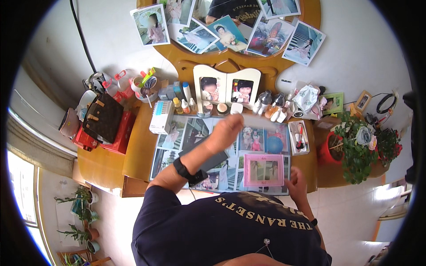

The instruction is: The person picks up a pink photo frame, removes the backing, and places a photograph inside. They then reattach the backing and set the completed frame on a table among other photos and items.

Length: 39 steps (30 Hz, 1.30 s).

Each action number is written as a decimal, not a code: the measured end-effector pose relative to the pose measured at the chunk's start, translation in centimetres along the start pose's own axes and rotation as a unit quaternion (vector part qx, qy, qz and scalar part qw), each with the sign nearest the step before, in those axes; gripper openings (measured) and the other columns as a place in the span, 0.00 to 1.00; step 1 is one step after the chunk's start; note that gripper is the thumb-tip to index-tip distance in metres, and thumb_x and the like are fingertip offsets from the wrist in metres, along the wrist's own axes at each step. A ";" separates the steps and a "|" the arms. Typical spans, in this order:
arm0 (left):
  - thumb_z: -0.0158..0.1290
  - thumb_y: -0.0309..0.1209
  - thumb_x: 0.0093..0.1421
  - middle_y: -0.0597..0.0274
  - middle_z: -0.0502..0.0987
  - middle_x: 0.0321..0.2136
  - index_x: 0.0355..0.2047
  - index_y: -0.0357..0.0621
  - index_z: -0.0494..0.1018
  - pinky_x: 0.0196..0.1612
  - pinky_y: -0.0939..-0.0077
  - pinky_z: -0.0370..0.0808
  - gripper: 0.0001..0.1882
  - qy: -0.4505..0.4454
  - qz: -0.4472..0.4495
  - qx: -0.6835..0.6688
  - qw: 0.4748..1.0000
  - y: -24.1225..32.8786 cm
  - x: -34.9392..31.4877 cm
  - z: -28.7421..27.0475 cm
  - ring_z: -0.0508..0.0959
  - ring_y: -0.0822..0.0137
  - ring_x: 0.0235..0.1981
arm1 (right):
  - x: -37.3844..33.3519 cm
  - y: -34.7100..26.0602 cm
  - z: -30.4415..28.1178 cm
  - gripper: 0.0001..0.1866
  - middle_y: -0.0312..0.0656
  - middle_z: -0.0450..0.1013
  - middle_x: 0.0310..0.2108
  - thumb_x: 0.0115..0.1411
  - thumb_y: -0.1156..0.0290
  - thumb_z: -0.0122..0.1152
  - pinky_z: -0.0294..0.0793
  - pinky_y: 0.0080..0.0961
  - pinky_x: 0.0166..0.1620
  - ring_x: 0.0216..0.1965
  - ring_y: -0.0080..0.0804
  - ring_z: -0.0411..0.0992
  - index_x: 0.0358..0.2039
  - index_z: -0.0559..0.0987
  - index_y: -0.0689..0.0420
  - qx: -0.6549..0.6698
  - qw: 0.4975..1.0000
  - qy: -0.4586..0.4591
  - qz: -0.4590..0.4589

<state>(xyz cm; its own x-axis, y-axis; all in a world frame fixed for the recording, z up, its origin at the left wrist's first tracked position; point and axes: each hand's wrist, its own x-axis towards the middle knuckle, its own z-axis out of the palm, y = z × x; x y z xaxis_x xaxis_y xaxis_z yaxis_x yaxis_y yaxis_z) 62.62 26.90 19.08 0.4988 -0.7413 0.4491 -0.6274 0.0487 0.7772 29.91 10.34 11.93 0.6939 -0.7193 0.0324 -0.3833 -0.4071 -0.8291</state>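
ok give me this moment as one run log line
left hand: in front of white double frame, grip unclear | right hand: beside pink frame, contact unclear | pink frame: on photo-covered dresser

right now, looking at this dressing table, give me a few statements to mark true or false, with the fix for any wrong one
1. The right hand is beside the pink frame. True.
2. The white double frame is folded shut. False: the white double frame stands open.
3. A black band circles the left wrist. True.
4. The left hand rests on the dark handbag. False: the left hand is well away from the dark handbag, nearer the white double frame.
5. The red flowerpot is at the left of the picture. False: the red flowerpot is toward the right.
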 end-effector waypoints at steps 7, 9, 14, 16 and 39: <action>0.50 0.24 0.57 0.49 0.74 0.25 0.32 0.42 0.66 0.30 0.60 0.72 0.04 -0.108 -0.022 -0.021 0.994 3.9 -7.3 2.7 0.75 0.44 0.30 | 1.5 -9.8 2.0 0.18 0.44 0.70 0.34 0.50 0.70 0.65 0.71 0.30 0.32 0.30 0.37 0.71 0.43 0.75 0.58 -0.097 0.957 -0.061 -0.265; 0.51 0.23 0.58 0.51 0.72 0.23 0.31 0.41 0.66 0.28 0.64 0.71 0.04 -0.083 -0.024 -0.008 0.996 4.2 -8.1 2.4 0.74 0.48 0.26 | 1.6 -10.2 3.0 0.11 0.45 0.71 0.32 0.52 0.72 0.62 0.71 0.32 0.32 0.30 0.41 0.72 0.37 0.77 0.59 -0.097 0.950 -0.111 -0.274; 0.54 0.20 0.56 0.59 0.70 0.22 0.39 0.42 0.70 0.28 0.74 0.71 0.10 0.004 -0.027 -0.016 0.999 3.3 -9.2 1.6 0.73 0.64 0.22 | 2.8 -9.1 5.2 0.05 0.48 0.73 0.26 0.55 0.75 0.59 0.71 0.29 0.31 0.27 0.39 0.73 0.32 0.77 0.63 -0.064 0.954 -0.105 -0.274; 0.53 0.19 0.57 0.66 0.71 0.24 0.42 0.42 0.69 0.29 0.81 0.70 0.12 0.079 -0.084 -0.086 0.990 2.8 -10.0 1.3 0.71 0.75 0.24 | 3.3 -8.5 5.6 0.05 0.41 0.71 0.21 0.56 0.74 0.60 0.67 0.23 0.27 0.22 0.27 0.69 0.29 0.76 0.63 0.027 0.975 -0.091 -0.201; 0.49 0.26 0.65 0.71 0.73 0.22 0.35 0.40 0.72 0.28 0.86 0.66 0.04 0.016 -0.259 -0.391 0.883 2.5 -13.9 3.1 0.68 0.81 0.23 | 2.6 -9.5 5.3 0.05 0.28 0.67 0.22 0.61 0.72 0.58 0.61 0.12 0.27 0.23 0.13 0.61 0.34 0.76 0.61 0.347 0.918 -0.189 0.037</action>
<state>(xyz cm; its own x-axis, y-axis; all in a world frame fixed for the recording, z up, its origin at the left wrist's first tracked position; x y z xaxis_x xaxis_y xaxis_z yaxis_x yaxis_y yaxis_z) 52.30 35.22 13.42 0.6230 -0.7805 -0.0525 0.2871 0.1657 0.9434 38.54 15.31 16.94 0.8935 -0.4311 -0.1256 -0.0478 0.1869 -0.9812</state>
